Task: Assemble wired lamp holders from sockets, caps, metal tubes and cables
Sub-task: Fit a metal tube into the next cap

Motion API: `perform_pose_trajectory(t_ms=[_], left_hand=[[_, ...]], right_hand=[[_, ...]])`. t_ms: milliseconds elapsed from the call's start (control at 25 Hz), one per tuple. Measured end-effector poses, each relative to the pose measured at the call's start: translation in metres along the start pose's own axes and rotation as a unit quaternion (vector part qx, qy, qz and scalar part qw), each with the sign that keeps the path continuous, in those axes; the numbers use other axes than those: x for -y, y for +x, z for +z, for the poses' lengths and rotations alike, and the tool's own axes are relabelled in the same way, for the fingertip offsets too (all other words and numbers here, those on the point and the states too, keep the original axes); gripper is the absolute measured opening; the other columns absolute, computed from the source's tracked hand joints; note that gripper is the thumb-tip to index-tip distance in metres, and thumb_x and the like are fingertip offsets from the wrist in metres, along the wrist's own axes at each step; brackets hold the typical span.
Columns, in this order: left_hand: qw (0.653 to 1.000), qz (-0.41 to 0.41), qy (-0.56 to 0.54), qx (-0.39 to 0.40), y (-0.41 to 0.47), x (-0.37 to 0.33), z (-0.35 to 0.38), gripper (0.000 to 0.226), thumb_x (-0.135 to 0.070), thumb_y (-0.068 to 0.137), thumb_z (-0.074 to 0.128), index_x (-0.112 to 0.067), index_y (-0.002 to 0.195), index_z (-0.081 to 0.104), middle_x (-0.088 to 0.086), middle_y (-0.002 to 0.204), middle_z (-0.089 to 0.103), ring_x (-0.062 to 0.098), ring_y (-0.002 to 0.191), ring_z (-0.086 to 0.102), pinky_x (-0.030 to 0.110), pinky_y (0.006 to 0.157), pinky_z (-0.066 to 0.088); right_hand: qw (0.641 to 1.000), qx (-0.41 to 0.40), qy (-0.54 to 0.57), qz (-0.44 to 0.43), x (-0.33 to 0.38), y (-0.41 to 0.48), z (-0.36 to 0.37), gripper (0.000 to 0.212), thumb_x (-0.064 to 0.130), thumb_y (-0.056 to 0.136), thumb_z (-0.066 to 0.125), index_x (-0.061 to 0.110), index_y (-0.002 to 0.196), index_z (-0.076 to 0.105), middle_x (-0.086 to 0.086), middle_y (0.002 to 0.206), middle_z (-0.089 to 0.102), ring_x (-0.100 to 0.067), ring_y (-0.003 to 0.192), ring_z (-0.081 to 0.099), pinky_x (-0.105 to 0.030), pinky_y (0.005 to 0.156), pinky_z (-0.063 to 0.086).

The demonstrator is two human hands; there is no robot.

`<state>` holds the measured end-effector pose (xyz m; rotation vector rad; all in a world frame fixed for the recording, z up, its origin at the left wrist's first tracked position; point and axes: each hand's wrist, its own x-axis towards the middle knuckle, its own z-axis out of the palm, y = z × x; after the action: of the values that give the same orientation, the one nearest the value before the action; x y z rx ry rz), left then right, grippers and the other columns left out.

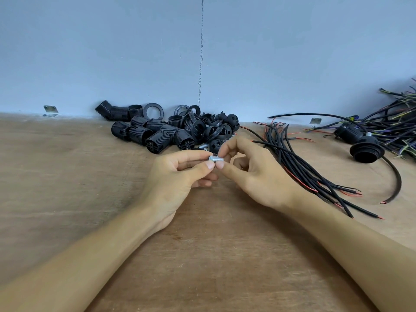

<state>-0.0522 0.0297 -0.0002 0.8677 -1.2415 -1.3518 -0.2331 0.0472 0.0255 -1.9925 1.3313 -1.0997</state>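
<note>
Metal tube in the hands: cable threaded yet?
Not threaded: metal tube pinched sideways between left hand and right hand, no cable leaving it; cables lie on table.

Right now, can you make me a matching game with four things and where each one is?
1 metal tube
2 socket pile
3 loose cables
4 finished lamp holder

A against the wall
B pinched by left hand and right hand
C far right, beside the wire tangle
D fanned out just right of the hands

Pairs: 1-B, 2-A, 3-D, 4-C
</note>
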Motion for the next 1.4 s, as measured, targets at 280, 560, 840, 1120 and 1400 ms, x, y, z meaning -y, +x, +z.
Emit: perform_pose_trajectory(t_ms=[280, 560, 840, 1120, 1400], left_hand=[[1.000, -0.002, 0.007, 0.004, 0.000, 0.000, -0.001, 0.016, -0.002, 0.087, 0.075, -0.011, 0.101, 0.077, 0.011, 0.086, 0.079, 0.021, 0.076, 0.077, 0.023, 0.067, 0.060], [1.000, -0.013, 0.012, 0.008, 0.000, -0.002, 0.001, 0.013, 0.002, 0.088, 0.073, -0.006, 0.097, 0.076, 0.014, 0.087, 0.079, 0.024, 0.075, 0.077, 0.025, 0.065, 0.060], [1.000, -0.005, 0.005, 0.005, -0.001, -0.003, 0.001, 0.019, -0.011, 0.086, 0.078, -0.004, 0.103, 0.074, 0.014, 0.086, 0.078, 0.022, 0.072, 0.075, 0.027, 0.065, 0.061], [0.999, -0.032, 0.016, -0.008, 0.002, -0.001, -0.002, 0.019, -0.004, 0.084, 0.079, -0.002, 0.102, 0.075, 0.011, 0.082, 0.077, 0.021, 0.068, 0.074, 0.025, 0.062, 0.059], [0.999, -0.040, -0.003, -0.004, 0.003, -0.002, -0.003, 0.014, -0.002, 0.088, 0.073, -0.004, 0.102, 0.074, 0.009, 0.081, 0.077, 0.019, 0.067, 0.073, 0.025, 0.061, 0.059]], right_hand=[[1.000, -0.013, 0.008, 0.024, -0.002, 0.002, -0.003, 0.018, 0.040, 0.098, 0.060, 0.024, 0.094, 0.063, 0.016, 0.067, 0.062, -0.008, 0.050, 0.048, -0.020, 0.053, 0.042], [0.999, -0.004, -0.035, 0.007, -0.005, 0.003, 0.005, 0.024, 0.034, 0.103, 0.052, 0.028, 0.081, 0.061, 0.016, 0.067, 0.061, -0.001, 0.052, 0.053, -0.020, 0.059, 0.042], [0.991, -0.024, -0.109, -0.072, -0.011, 0.002, 0.004, 0.009, 0.029, 0.095, 0.068, 0.024, 0.088, 0.067, 0.020, 0.068, 0.058, -0.004, 0.059, 0.057, -0.011, 0.057, 0.036], [0.994, -0.045, -0.082, -0.062, -0.010, 0.003, 0.002, 0.004, 0.021, 0.096, 0.067, 0.023, 0.093, 0.065, 0.027, 0.065, 0.059, -0.008, 0.056, 0.055, -0.013, 0.059, 0.038], [0.999, -0.047, -0.008, -0.022, -0.009, 0.002, 0.004, 0.015, 0.014, 0.089, 0.075, 0.024, 0.100, 0.069, 0.012, 0.083, 0.063, -0.007, 0.060, 0.058, -0.015, 0.062, 0.043]])
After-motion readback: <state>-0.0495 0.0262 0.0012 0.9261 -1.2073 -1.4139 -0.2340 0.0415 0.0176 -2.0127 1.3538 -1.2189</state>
